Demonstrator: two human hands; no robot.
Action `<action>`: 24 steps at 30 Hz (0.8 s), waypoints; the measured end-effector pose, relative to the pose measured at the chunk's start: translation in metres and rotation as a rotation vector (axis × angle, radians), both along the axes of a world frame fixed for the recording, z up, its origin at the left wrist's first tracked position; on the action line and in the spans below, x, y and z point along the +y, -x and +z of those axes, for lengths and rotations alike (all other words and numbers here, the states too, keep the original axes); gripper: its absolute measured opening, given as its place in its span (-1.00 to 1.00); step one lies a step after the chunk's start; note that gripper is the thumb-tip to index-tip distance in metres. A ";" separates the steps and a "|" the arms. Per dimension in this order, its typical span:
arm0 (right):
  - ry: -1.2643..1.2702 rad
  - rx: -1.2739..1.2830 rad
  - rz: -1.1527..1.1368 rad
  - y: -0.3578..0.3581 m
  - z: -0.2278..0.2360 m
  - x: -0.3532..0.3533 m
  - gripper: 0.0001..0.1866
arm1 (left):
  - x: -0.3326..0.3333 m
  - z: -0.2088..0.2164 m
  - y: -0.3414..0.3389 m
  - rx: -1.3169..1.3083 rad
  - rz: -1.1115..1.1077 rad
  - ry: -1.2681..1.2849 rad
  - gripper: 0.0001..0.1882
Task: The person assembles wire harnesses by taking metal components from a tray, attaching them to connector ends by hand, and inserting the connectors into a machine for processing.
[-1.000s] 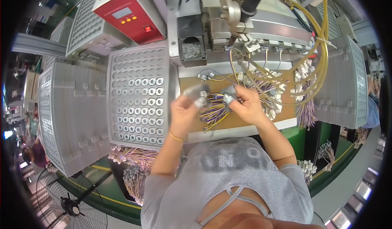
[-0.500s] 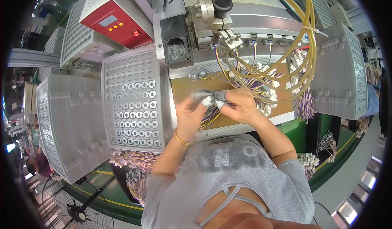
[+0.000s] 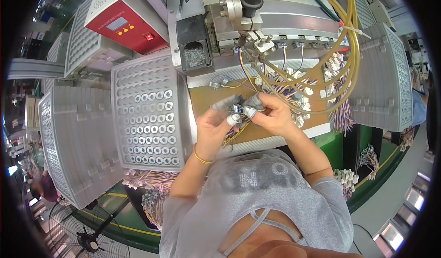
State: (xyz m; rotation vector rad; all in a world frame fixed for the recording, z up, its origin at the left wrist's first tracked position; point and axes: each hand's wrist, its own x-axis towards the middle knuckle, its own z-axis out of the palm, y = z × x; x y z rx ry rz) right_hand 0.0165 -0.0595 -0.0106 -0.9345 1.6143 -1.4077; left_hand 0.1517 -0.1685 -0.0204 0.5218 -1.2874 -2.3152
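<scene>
head view: hands (image 3: 212, 126) pinch small connector (image 3: 237, 109); gray tray (image 3: 142, 77) holds metal rings (image 3: 155, 129).

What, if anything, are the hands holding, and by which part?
A small blue-and-white piece, held between the left hand and right hand; exactly where each grips it is too small and covered to tell.

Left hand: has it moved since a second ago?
Yes: against the fixed black bin, the left hand has shifted right, away from the grey tray of metal rings.
</scene>
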 end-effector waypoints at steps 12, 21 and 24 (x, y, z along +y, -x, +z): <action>0.111 0.462 0.045 0.009 0.016 -0.001 -0.89 | 0.007 0.001 0.001 -0.069 0.150 0.678 -0.64; 0.075 0.436 -0.039 0.002 0.027 -0.006 -0.87 | 0.004 0.007 0.005 -0.131 0.128 0.731 -0.67; 0.021 0.401 0.007 0.000 0.020 -0.007 -0.90 | 0.003 -0.002 0.004 -0.141 0.075 0.354 -0.72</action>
